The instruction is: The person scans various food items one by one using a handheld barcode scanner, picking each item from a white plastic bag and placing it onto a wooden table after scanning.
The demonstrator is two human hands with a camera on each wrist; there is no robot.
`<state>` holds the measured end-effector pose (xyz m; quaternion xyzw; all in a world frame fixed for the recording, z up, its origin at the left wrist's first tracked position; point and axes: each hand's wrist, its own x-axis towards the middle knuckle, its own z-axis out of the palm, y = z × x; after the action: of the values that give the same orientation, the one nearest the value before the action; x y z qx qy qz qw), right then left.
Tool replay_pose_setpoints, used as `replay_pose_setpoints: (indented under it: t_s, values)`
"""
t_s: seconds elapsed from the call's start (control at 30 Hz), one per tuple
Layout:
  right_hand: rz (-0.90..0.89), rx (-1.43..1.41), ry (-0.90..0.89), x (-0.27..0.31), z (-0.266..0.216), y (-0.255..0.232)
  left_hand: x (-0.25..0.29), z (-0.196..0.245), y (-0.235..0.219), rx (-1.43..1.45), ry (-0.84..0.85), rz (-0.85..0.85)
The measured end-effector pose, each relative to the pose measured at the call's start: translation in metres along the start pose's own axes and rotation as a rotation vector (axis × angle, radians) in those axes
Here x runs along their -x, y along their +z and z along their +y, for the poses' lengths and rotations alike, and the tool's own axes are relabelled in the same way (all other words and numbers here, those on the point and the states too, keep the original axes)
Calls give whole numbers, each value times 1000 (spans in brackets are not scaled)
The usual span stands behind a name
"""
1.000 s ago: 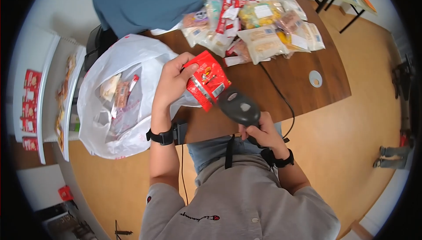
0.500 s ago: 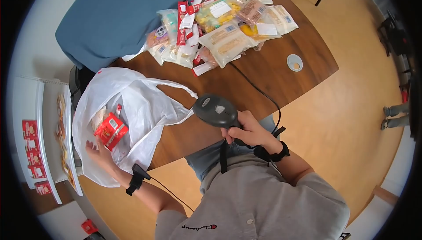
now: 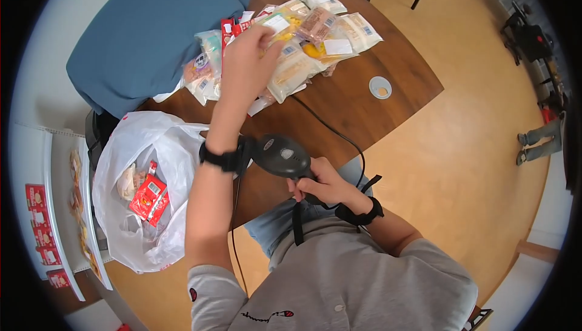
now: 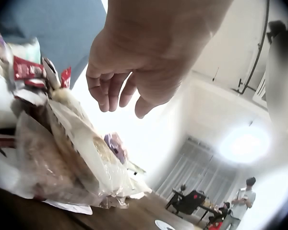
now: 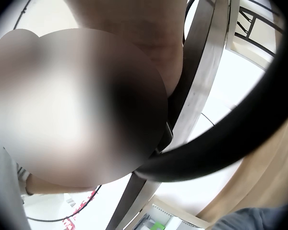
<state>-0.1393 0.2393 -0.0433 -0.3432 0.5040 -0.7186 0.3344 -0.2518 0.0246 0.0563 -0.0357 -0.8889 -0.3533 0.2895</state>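
Note:
My left hand (image 3: 247, 64) is over a heap of packaged food. In the left wrist view that hand (image 4: 139, 67) hangs above the packets, fingers loosely bent, with nothing between them and the thumb. A clear pouch (image 3: 294, 73) of pale food lies just beside it. My right hand (image 3: 325, 182) grips a dark barcode scanner (image 3: 282, 156) by its handle, close to the table's near edge. Left of the scanner, an open white plastic bag (image 3: 109, 179) holds a red snack packet (image 3: 150, 200) and a few other packs. A blurred patch covers much of the right wrist view.
A blue cloth (image 3: 151, 34) covers something at the table's back left. A small round disc (image 3: 381, 88) lies on the brown table (image 3: 357, 119). The scanner's cable (image 3: 330, 126) crosses the tabletop. Shelves with red boxes (image 3: 40, 216) stand left; a person's legs (image 3: 541, 140) show far right.
My left hand has let go of the red snack packet in the white bag, then moved up and right to the food heap. The right hand keeps hold of the barcode scanner.

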Motion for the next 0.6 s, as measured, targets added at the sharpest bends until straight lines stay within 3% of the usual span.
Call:
replay_pose_setpoints:
  t_s: [0.03, 0.13, 0.37, 0.47, 0.6]
  values:
    - [13, -3, -21, 1, 1, 1, -13, -2, 15, -33, 88, 5]
    - [10, 31, -2, 1, -1, 0, -42, 0, 43, -162, 115, -81]
    - [-6, 20, -1, -1, -1, 2, -56, 2, 80, -483, 84, -154]
    - [25, 3, 0, 0, 2, 2, -56, -2, 71, -489, -40, -286]
    - [29, 7, -4, 1, 3, 1, -24, -9, -5, -267, 223, 26]
